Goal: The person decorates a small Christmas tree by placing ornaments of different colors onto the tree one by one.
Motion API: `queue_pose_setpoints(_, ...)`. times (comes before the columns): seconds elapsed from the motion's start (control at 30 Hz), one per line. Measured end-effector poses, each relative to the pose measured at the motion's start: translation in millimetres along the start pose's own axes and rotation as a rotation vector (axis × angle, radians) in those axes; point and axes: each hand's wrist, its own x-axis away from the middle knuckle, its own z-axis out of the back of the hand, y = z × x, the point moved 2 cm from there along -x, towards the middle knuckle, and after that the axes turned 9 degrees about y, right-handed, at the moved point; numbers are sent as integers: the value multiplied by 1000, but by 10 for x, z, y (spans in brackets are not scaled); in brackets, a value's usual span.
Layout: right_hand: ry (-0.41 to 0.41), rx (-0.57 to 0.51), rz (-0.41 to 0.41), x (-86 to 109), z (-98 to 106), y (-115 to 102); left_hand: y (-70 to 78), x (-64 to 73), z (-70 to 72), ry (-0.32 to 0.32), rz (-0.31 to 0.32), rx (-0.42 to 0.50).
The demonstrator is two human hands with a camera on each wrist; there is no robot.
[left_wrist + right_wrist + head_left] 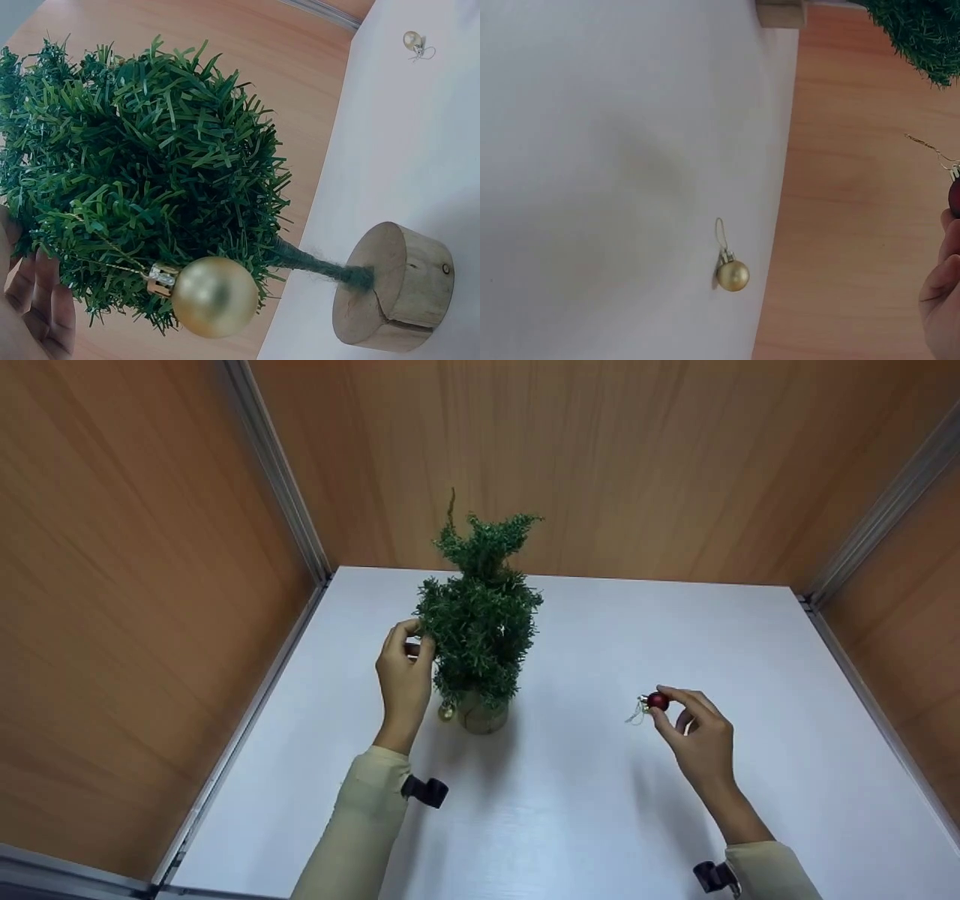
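A small artificial Christmas tree stands upright on a round wooden base. My left hand is at its left side, thumb and index fingertip pinching a branch at the foliage's edge. In the left wrist view, greenery partly hides those fingers. Below this hand a gold bauble hangs by its thread from the tree's lower foliage. Off to the right of the tree, my right hand holds a dark red bauble between thumb and index finger, raised over the table. Its thread loop dangles leftward.
Another gold bauble with a thread loop lies on the white table in the right wrist view. One gold bauble also shows on the tabletop in the left wrist view. Wood-grain panels with metal rails enclose the table.
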Motion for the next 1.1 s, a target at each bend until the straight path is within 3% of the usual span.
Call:
queue_pose_setpoints(0.9, -31, -100, 5, -33, -38, -350, -2, -24, -14, -13, -4, 23)
queue_pose_setpoints(1.1, -31, -111, 2, -45, -4, -567, 1, -21, -16, -5, -2, 18)
